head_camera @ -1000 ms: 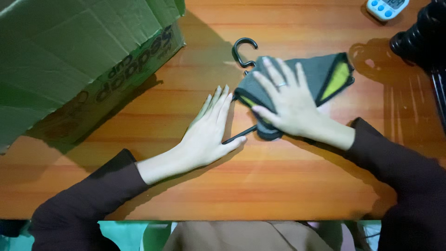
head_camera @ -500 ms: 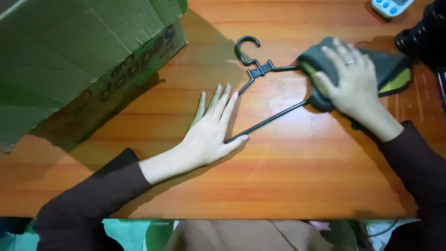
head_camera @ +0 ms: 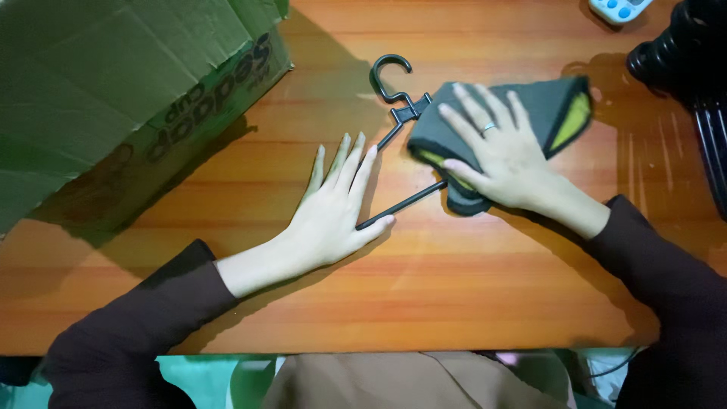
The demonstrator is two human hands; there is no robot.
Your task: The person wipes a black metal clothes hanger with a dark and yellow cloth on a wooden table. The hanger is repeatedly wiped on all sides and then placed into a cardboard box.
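- Nearest me, my left hand (head_camera: 333, 208) lies flat on the table (head_camera: 424, 303), fingers spread and straight, gripping nothing. Its thumb tip touches the near end of the hanger (head_camera: 397, 125), which looks meant to pin that end so the frame cannot slide.
- From that thumb, the hanger's dark bar runs up and to the right until it goes under the cloth (head_camera: 522, 121). A second arm climbs from beside my fingertips to the neck, and the hook curls above it, pointing away from me. The hanger lies flat on the wood.
- Right of that, my right hand (head_camera: 496, 155) presses palm-down on the folded grey cloth, fingers fanned out, not pinching. I judge the flat press holds the folds together and keeps the bundle seated over the hanger's right side.
- The cloth is a compact grey fold with yellow-green showing at its right end and at its near-left edge. It covers the hanger's right arm, so I cannot tell how that arm lies beneath.
- Farther off, a cardboard box (head_camera: 113, 91) stands at the far left, well apart from my hands.
- At the far right edge sit a small white timer (head_camera: 617, 9) and some black gear (head_camera: 681, 53), both out of reach of the work.
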